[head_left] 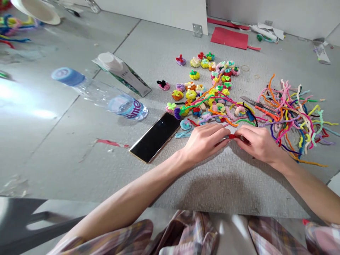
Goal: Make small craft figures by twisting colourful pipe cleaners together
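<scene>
Between my fingertips is a short red pipe cleaner piece [232, 136], pinched from both sides just above the table. My left hand [208, 140] is closed on its left end, the thumb and forefinger pressed together. From the other side my right hand [256, 141] pinches it too, with the other fingers curled in. Just beyond my hands lies a cluster of small coiled pipe cleaner shapes [191, 94] in many colours. To the right spreads a tangled pile of loose pipe cleaners [294, 117]. Orange-handled scissors [267, 110] lie at that pile's left side.
A black-screened phone [156, 137] lies left of my left hand. Farther left are a clear plastic bottle [101, 94] on its side and a carton [122, 72]. Red paper [230, 38] lies near the white panel [159, 14] at the back. A bowl [39, 10] is at far left.
</scene>
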A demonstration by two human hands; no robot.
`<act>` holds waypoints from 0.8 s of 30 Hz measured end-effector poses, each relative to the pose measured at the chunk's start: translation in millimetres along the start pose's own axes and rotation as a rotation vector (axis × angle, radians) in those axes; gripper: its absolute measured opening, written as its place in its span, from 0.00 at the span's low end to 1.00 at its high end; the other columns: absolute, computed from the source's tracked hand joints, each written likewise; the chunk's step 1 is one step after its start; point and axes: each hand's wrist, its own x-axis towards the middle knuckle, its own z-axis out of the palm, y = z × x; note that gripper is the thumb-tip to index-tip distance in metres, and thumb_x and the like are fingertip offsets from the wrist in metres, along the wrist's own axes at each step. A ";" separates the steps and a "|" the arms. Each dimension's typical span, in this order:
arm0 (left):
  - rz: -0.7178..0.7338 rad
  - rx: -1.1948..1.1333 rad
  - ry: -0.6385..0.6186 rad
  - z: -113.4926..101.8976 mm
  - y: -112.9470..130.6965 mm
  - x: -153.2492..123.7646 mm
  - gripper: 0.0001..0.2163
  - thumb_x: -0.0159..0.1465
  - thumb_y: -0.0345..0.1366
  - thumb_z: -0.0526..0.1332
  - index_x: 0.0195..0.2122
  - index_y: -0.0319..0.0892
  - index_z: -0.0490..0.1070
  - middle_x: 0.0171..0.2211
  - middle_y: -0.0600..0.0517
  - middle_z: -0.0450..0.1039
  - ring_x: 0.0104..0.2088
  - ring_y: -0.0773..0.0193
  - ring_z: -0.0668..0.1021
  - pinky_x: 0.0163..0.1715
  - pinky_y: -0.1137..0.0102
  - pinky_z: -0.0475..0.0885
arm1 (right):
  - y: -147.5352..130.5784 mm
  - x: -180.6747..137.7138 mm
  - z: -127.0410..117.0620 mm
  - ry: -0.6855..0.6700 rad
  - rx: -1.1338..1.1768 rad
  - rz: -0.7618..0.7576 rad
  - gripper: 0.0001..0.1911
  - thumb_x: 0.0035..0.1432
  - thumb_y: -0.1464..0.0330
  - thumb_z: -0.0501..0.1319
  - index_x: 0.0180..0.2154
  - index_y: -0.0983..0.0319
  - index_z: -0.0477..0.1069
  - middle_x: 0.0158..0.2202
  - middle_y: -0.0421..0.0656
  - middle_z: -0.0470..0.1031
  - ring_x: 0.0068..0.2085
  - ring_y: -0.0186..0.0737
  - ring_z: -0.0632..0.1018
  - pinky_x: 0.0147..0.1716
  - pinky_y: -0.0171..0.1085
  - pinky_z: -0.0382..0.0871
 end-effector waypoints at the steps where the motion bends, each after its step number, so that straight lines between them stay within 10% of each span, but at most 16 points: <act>1: 0.008 0.005 0.010 -0.1 -0.6 -0.3 0.09 0.80 0.40 0.58 0.45 0.44 0.75 0.36 0.49 0.81 0.36 0.62 0.81 0.38 0.68 0.75 | -1.1 0.1 -0.4 -0.002 0.015 0.010 0.08 0.78 0.67 0.59 0.43 0.61 0.73 0.37 0.44 0.79 0.36 0.40 0.80 0.35 0.36 0.71; 24: -0.338 -0.362 0.066 1.9 10.0 7.0 0.03 0.66 0.32 0.66 0.40 0.42 0.79 0.32 0.55 0.82 0.28 0.69 0.76 0.32 0.74 0.70 | -0.5 -2.3 -3.8 0.075 -0.239 -0.163 0.10 0.76 0.74 0.58 0.39 0.60 0.74 0.37 0.43 0.82 0.38 0.38 0.82 0.34 0.37 0.71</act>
